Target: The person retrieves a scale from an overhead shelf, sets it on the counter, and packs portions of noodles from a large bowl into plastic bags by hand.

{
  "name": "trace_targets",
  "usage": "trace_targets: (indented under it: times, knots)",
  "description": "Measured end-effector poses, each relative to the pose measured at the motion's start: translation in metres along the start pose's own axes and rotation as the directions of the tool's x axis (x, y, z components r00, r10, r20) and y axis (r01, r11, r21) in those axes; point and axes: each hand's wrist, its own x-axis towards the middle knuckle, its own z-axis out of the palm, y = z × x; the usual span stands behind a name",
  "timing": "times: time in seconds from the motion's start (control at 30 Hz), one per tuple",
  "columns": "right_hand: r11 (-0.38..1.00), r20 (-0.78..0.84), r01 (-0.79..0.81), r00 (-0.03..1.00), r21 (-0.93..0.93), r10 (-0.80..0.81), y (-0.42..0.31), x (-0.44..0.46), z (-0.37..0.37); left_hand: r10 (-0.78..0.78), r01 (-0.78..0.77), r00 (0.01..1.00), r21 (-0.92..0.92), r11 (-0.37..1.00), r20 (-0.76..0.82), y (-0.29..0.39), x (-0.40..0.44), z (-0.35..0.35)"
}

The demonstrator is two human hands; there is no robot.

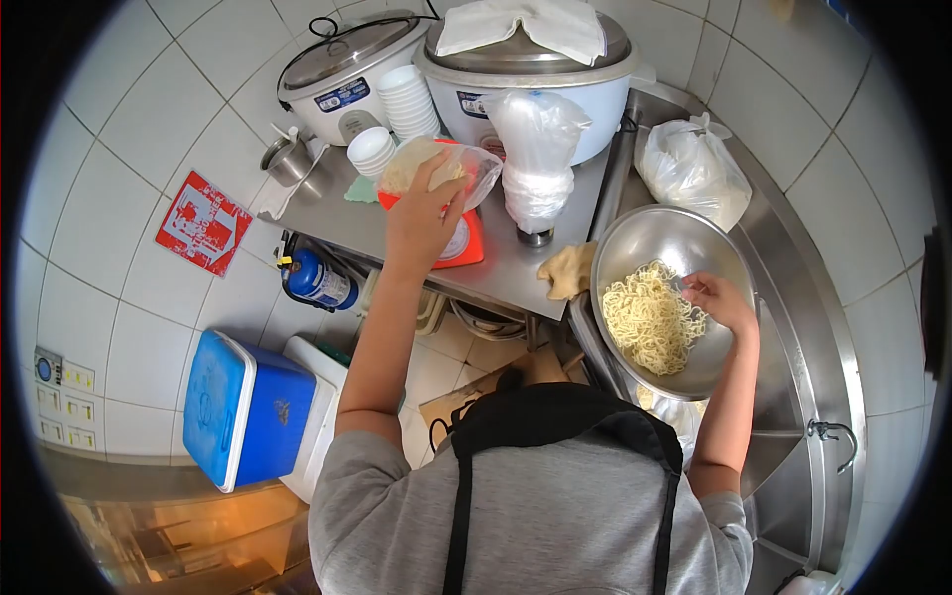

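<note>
My left hand (433, 203) is closed on a clear plastic bag (483, 171) with pale noodles inside. Beneath the bag is a red-orange kitchen scale (471, 243) with a round dial. On the right, my right hand (721, 302) reaches into a large steel bowl (635, 233), its fingers curled at the edge of a heap of yellow noodles (650, 322). The fingertips seem pinched on a few strands, though the grip is partly hidden. A crumpled tan cloth (567, 272) lies against the bowl's left side.
Two large rice cookers (526, 74) stand behind the steel table (332, 213), near stacked white cups (407, 99) and a wrapped stack (538, 159) in plastic. A tied white bag (694, 169) sits behind the bowl. At left are a blue cooler (273, 416) and a blue cylinder (322, 283).
</note>
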Motion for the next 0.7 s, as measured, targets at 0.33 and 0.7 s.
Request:
trace_targets:
  times: [0.33, 0.7]
  knots:
    - [0.968, -0.053, 0.072, 0.995, -0.241, -0.087, 0.050, 0.083, 0.025, 0.120, -0.100, 0.990, 0.231, 0.968, -0.076, -0.051, 0.003, 0.034]
    - [0.919, 0.021, 0.049, 0.999, -0.392, -0.045, 0.088, 0.121, 0.081, -0.372, 0.308, 0.915, -0.867, 0.391, 0.157, 0.031, 0.053, -0.048]
